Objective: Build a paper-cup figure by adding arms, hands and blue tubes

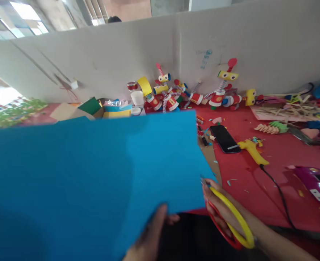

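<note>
A large blue sheet (160, 156) of paper or card spans the left and middle of the view, held up over the table. My left hand (150, 233), slightly blurred, grips its lower edge, thumb on top and other fingers mostly hidden beneath. In my right hand (219, 206) are scissors with yellow and red handles (241, 221). Only a short metal tip of them shows past my fingers, lying at the sheet's right edge. Whether the blades are apart cannot be seen.
On the red table (257, 195) lie a black phone (225, 139), a yellow glue gun (253, 151) with its cord, and paper scraps. Several paper-cup figures (217, 98) line the grey partition (108, 58). A purple object (312, 183) stands at right, craft sticks (298, 107) behind.
</note>
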{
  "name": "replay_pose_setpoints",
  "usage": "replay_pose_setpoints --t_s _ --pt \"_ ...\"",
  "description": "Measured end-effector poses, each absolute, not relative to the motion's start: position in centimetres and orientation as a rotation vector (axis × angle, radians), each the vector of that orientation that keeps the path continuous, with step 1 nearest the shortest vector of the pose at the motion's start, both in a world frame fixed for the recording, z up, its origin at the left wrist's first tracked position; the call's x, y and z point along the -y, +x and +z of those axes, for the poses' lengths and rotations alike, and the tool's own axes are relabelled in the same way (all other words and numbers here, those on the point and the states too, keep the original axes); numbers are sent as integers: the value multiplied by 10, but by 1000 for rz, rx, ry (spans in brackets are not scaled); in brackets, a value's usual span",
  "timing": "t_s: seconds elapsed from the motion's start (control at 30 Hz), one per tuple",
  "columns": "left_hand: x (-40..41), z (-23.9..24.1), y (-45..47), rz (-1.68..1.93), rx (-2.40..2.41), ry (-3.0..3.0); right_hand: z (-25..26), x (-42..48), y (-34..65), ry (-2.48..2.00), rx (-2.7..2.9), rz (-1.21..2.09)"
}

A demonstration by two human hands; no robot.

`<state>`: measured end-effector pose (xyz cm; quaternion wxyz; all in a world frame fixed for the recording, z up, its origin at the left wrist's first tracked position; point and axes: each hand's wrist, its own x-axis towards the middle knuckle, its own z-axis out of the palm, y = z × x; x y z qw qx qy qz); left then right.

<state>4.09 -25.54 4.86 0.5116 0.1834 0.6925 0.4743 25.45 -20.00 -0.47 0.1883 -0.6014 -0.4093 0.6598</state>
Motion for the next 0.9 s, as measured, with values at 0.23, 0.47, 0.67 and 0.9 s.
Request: replay_pose_setpoints --t_s 0.23,0.47,0.67,0.9 --pt "139 82 -41 1715 -1380 369 -6 220 253 -1651 1627 1518" --pt "109 90 -75 1643 -1373 142 2 238 258 -1630 1888 1453" --pt "140 62 -28 2072 -1516 452 9 251 261 -1588 1865 1359" --pt "122 12 65 733 -1657 1971 -4 257 296 -1769 1626 1083"
